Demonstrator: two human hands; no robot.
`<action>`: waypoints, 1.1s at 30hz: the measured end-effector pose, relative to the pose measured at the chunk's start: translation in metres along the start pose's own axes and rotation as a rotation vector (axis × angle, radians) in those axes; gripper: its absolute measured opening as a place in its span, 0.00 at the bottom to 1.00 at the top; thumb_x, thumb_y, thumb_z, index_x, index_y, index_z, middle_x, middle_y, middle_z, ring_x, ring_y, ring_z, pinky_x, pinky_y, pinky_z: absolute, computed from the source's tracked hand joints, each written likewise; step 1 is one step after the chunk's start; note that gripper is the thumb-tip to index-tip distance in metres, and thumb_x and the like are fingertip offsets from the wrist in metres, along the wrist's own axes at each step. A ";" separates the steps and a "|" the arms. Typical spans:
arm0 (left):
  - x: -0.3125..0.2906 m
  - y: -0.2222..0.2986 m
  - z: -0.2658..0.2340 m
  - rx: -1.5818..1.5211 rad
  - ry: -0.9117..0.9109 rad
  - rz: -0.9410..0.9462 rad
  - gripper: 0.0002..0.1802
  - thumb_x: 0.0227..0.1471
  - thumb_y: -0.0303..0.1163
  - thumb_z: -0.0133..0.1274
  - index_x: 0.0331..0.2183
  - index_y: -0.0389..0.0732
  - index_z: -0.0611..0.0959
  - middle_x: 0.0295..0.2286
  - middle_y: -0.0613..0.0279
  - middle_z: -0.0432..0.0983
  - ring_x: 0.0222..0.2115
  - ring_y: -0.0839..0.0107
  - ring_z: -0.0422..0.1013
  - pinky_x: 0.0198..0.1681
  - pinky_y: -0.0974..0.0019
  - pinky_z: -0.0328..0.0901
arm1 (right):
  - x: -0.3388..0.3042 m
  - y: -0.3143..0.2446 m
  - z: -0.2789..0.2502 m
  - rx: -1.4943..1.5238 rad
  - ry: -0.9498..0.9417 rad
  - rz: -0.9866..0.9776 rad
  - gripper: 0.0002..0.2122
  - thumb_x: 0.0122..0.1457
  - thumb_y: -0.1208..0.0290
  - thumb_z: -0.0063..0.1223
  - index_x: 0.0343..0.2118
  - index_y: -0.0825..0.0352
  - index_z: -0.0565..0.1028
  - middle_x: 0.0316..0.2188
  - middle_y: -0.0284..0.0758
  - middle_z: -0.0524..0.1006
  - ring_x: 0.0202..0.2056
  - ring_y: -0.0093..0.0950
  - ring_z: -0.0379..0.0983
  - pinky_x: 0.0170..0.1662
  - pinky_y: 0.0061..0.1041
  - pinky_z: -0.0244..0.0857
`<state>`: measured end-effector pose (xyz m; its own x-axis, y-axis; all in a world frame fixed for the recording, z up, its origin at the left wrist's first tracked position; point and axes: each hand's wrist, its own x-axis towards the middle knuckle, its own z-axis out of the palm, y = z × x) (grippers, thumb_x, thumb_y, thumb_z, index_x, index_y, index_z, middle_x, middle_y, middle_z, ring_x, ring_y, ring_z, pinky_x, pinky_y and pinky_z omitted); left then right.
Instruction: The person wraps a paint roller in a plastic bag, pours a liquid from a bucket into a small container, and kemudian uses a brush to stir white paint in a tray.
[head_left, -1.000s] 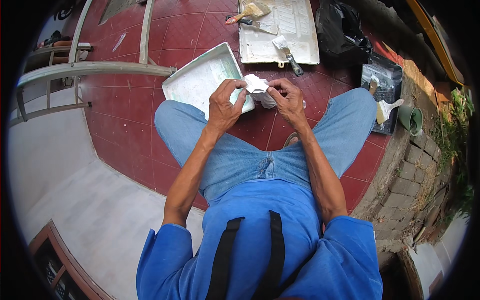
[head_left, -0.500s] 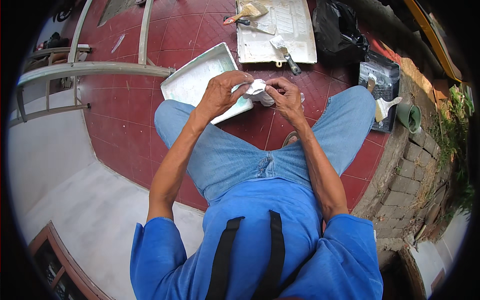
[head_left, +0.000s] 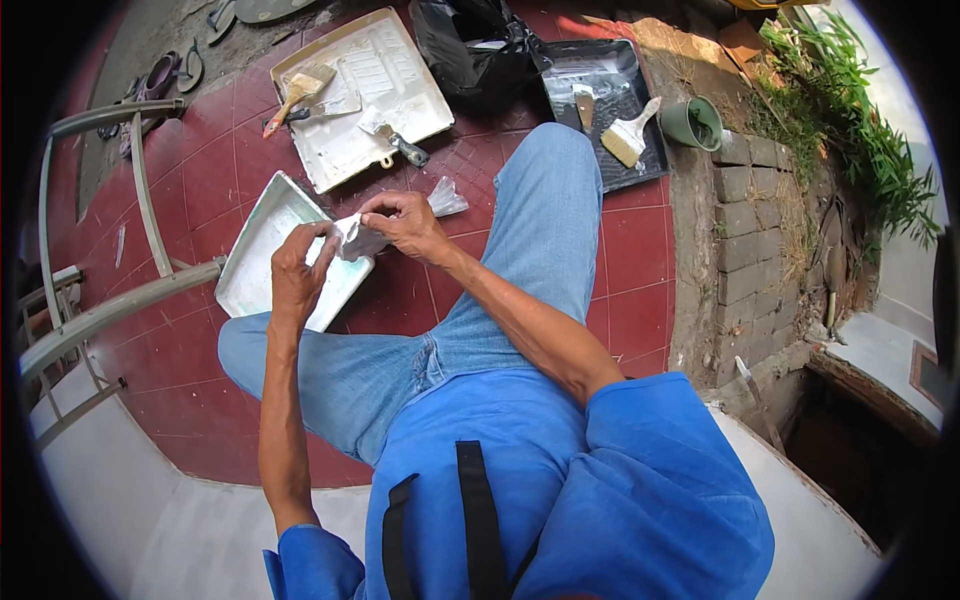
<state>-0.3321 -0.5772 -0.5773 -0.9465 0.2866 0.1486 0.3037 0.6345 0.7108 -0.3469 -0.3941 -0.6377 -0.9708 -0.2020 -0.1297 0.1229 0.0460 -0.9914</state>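
Observation:
Between my hands, above the near edge of a white, paint-stained tray (head_left: 255, 245), is a crumpled plastic bag (head_left: 352, 240) with white in it. My left hand (head_left: 298, 262) pinches its left side between thumb and fingers. My right hand (head_left: 408, 225) grips its other side, fingers bent inward. A clear, loose piece of plastic (head_left: 447, 198) shows just beyond the right hand; whether it belongs to the same bag I cannot tell. The bag's underside is partly hidden.
A cream tray (head_left: 425, 95) bears a wide brush (head_left: 300, 92) and scrapers. Beside it are a black plastic bag (head_left: 475, 50) and a black tray (head_left: 640, 165) with a brush (head_left: 630, 135). A green pot (head_left: 690, 125) stands right; a metal ladder (head_left: 150, 300) lies left.
The view has swung to the right, so the trays and floor appear farther left. My hands still grip the plastic bag, and clear plastic now shows beyond the right hand.

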 end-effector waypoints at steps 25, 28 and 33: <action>-0.020 -0.004 0.014 -0.084 0.169 -0.156 0.04 0.48 0.26 0.50 0.29 0.37 0.76 0.27 0.55 0.73 0.30 0.60 0.71 0.32 0.63 0.65 | -0.013 -0.001 0.005 0.122 -0.136 0.158 0.09 0.52 0.73 0.56 0.35 0.70 0.76 0.27 0.30 0.75 0.27 0.16 0.69 0.29 0.14 0.64; -0.021 -0.004 0.011 -0.091 0.181 -0.118 0.07 0.49 0.26 0.51 0.33 0.37 0.78 0.29 0.58 0.74 0.28 0.68 0.72 0.32 0.68 0.66 | -0.013 -0.003 0.007 0.093 -0.116 0.137 0.09 0.52 0.73 0.56 0.35 0.70 0.76 0.26 0.30 0.75 0.26 0.15 0.69 0.29 0.14 0.63; -0.021 -0.004 0.009 -0.116 0.138 -0.073 0.11 0.44 0.25 0.56 0.35 0.40 0.80 0.29 0.60 0.75 0.31 0.70 0.72 0.32 0.70 0.66 | -0.011 0.002 0.010 0.070 -0.091 0.138 0.10 0.47 0.73 0.59 0.33 0.68 0.78 0.30 0.33 0.76 0.32 0.21 0.71 0.34 0.18 0.64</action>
<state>-0.3125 -0.5797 -0.5899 -0.9740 0.1367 0.1804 0.2262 0.5605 0.7967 -0.3342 -0.4014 -0.6381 -0.9216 -0.2861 -0.2625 0.2706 0.0115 -0.9626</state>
